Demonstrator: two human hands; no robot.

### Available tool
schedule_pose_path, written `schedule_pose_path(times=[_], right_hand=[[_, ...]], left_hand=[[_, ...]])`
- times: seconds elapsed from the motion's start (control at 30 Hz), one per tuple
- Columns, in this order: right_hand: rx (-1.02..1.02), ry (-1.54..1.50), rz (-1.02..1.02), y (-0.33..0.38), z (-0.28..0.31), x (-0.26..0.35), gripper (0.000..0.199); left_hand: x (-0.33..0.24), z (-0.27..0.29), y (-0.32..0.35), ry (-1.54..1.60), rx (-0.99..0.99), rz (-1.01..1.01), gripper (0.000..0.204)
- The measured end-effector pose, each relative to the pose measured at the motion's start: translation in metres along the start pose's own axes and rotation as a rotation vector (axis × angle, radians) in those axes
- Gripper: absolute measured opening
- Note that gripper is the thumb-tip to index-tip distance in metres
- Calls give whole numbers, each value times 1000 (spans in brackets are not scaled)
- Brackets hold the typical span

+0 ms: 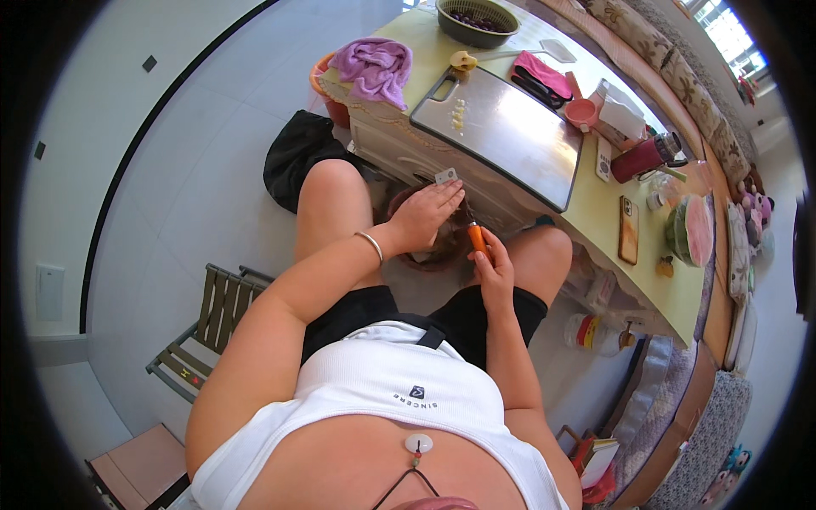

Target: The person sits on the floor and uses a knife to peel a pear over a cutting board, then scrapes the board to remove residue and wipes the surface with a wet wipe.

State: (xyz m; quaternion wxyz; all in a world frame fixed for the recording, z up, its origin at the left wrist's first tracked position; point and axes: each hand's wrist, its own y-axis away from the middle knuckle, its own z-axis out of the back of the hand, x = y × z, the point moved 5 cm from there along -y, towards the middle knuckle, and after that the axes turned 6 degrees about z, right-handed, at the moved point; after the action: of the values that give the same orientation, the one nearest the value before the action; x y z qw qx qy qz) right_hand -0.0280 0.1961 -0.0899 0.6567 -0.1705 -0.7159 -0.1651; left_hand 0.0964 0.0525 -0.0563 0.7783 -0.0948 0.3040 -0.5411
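My left hand [423, 214], with a bracelet at its wrist, reaches between my knees. Its fingers are stretched out side by side over a reddish-brown basin [425, 262], and their undersides are hidden. A small pale piece with dark spots [445, 175] shows just beyond the fingertips; I cannot tell whether the hand touches it. My right hand [495, 270] is closed around the orange handle of a slim tool [478, 239], which looks like a small knife. Its thin dark end points up toward the left fingertips. What lies in the basin is mostly hidden.
Before me stands a table with a cutting board [501, 127] bearing pale pieces, a colander [478, 23], a purple towel [372, 70], a phone [628, 229], a flask [646, 157] and a cut watermelon [689, 231]. A black bag [297, 153] and a folding stool [223, 310] are at left.
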Motion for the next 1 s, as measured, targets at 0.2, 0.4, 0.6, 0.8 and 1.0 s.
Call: schedule_pose_path(times=[0.2,0.4,0.6,0.8,1.0], right_hand=[[19,12,-42,0,5,-11,44],[-54,-30,-15,-5,9,-9,43],[-72,139,77,-7,5,-11,41],[-63,138,60,-9,3,-11,42],[-72,99,40,-10,8,-17,42]], left_hand=[[1,-17,6,-17,133,26,61],[0,-25,16,-52,191,30,56],[6,-27,18,-109,208,137,54],[-18,-17,14,-153,7,-124,52],[-3,-37,20,-244,389,51,49]])
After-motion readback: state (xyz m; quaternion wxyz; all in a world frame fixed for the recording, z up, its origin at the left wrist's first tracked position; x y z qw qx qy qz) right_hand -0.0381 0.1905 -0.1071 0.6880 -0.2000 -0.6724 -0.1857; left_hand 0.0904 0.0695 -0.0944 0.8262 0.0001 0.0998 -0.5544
